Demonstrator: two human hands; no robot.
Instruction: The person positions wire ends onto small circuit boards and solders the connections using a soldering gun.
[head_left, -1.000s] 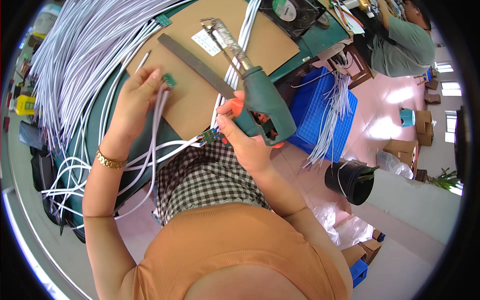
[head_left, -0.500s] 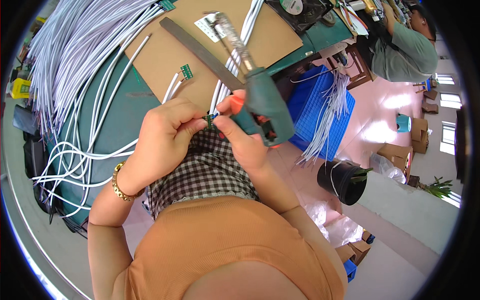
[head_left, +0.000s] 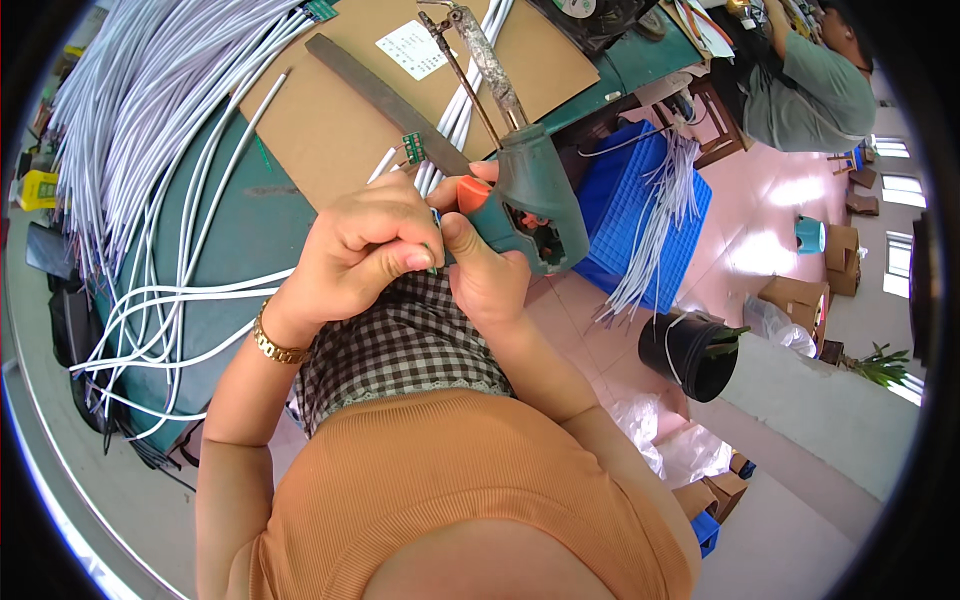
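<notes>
Green table (head_left: 262, 232) — hands (head_left: 365, 240) close, soldering gun (head_left: 540, 180) in right (head_left: 492, 278).

Pistol-shaped plastic tool (head_left: 540, 180): dull green, orange-red parts
Small rectangular circuit board (head_left: 413, 147): green
Long round cables (head_left: 170, 130): white
Flat cardboard sheet (head_left: 300, 140): tan
Straight flat bar (head_left: 383, 101): dark brown
Broad surface (head_left: 260, 220): dark green
Lap cloth (head_left: 405, 345): dark-and-white check
Ribbed knit top (head_left: 470, 450): orange
Link bracelet (head_left: 274, 340): gold
Rectangular plastic basket (head_left: 612, 225): blue

Green soldering gun (head_left: 540, 170) in right fingers (head_left: 470, 245)
</notes>
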